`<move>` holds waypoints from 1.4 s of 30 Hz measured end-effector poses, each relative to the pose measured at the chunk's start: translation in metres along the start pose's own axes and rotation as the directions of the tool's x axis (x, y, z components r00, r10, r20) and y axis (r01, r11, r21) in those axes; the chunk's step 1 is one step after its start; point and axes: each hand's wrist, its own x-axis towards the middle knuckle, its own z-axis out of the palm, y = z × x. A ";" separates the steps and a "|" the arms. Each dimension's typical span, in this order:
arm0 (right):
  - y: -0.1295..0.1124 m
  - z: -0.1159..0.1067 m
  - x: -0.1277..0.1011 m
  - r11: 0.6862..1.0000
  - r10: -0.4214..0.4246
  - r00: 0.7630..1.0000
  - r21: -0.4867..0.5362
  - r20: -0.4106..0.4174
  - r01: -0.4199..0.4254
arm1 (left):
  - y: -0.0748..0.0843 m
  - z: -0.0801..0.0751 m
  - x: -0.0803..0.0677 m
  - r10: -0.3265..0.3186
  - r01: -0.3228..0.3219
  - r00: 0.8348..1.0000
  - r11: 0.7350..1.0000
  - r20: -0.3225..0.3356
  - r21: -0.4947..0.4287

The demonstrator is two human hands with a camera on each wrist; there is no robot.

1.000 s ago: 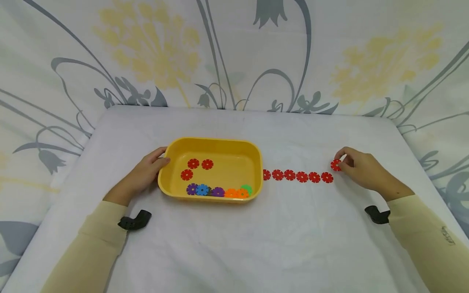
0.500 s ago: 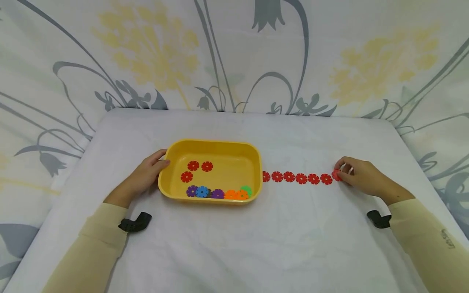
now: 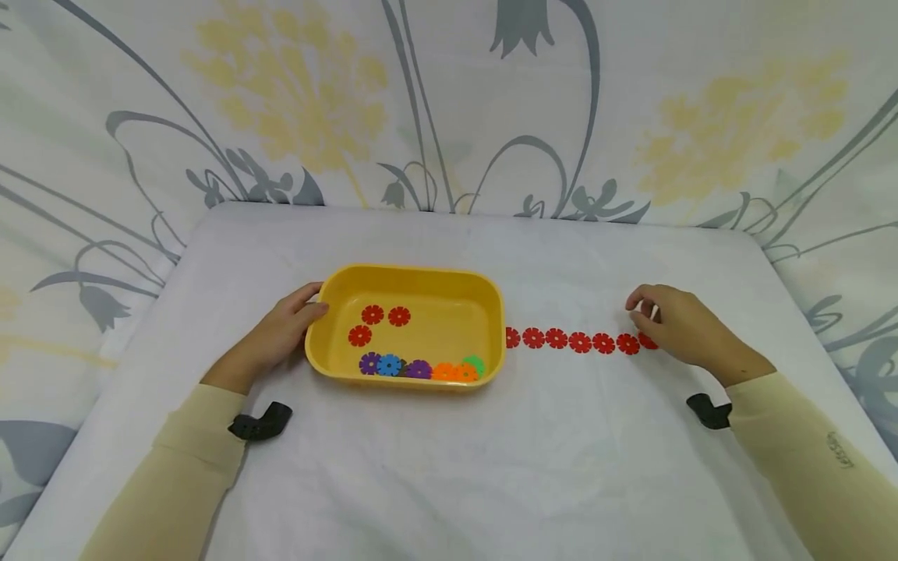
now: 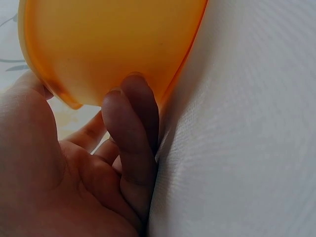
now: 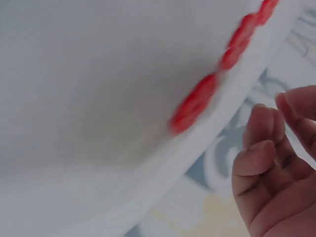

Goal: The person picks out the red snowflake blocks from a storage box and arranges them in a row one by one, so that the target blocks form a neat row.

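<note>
A yellow tray [image 3: 414,270] stands left of the table's middle. My left hand [image 3: 312,312] grips its left end, thumb on the rim. The left wrist view shows the fingers [image 4: 131,113] pressed against the tray's [image 4: 108,44] outer wall. Inside lie three red flower discs [image 3: 372,315] and several purple, blue, orange and green ones [image 3: 418,368] along the near wall. A row of red discs [image 3: 579,341] runs right from the tray. My right hand [image 3: 641,308] hovers at the row's right end, fingers loosely curled and holding nothing, and partly hides the last disc [image 3: 647,341]. The right wrist view shows the blurred row [image 5: 195,101] and the fingers [image 5: 261,138].
The white-covered table [image 3: 449,467] ends at a rounded far edge, with a floral curtain [image 3: 449,101] behind it. Black camera mounts sit at my left wrist [image 3: 259,425] and right wrist [image 3: 708,411].
My right hand brought a red disc down to the row's right end, let it go, and lifted slightly. The left hand has kept its hold on the tray.
</note>
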 end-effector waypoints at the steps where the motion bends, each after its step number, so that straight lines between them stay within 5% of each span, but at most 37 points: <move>1: -0.009 -0.001 0.002 1.000 -0.023 1.000 -0.006 -0.014 0.023 | 0.000 0.000 0.000 0.002 -0.002 1.000 1.000 -0.003 -0.001; 7: -0.068 -0.001 0.017 0.978 -0.205 0.976 -0.051 -0.081 0.201 | -0.004 -0.002 -0.004 -0.004 0.004 1.000 1.000 -0.009 -0.010; 16: -0.153 0.005 0.039 0.899 -0.431 0.893 -0.142 -0.128 0.414 | -0.005 -0.003 -0.005 0.006 -0.005 1.000 1.000 -0.019 0.021; 31: -0.262 0.025 0.088 0.828 -0.545 0.829 -0.075 0.128 0.556 | -0.002 -0.003 -0.004 0.028 -0.028 1.000 1.000 -0.008 0.008; 42: -0.280 0.056 0.116 0.876 -0.477 0.770 0.158 0.423 0.456 | -0.003 -0.002 0.003 0.021 -0.021 1.000 1.000 0.009 0.000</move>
